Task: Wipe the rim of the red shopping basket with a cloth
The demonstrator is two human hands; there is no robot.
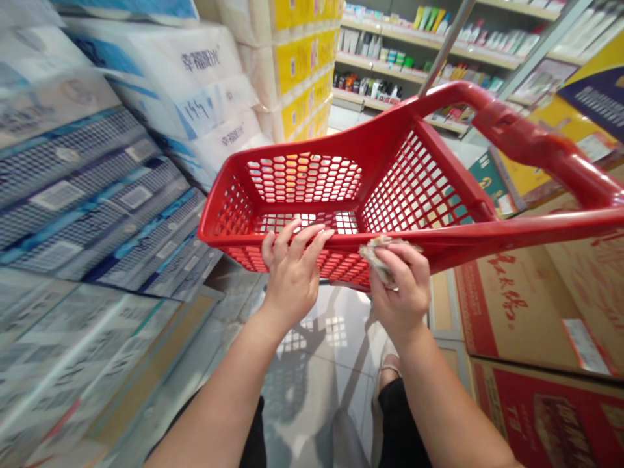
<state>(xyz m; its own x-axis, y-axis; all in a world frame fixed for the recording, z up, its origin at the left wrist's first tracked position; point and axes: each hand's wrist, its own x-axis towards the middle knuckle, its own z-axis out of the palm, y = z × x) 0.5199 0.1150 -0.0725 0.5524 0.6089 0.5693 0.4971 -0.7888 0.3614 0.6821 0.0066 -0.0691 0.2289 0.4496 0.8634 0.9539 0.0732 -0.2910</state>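
A red plastic shopping basket with lattice walls and a long handle stands tilted across the middle of the view. I see no goods inside it. My left hand hooks its spread fingers over the near rim; its thumb is partly hidden. Farther right along the same rim is my right hand, its fingers closed on a crumpled, greyish-brown stained cloth. That rag is pressed against the rim. Most of it is bunched under the fingers.
Packs of tissue paper are stacked high on the left, with yellow-and-white packs behind. Cardboard cartons crowd the right side. Shelves of bottles and tubes stand at the back. My feet are on the tiled floor below.
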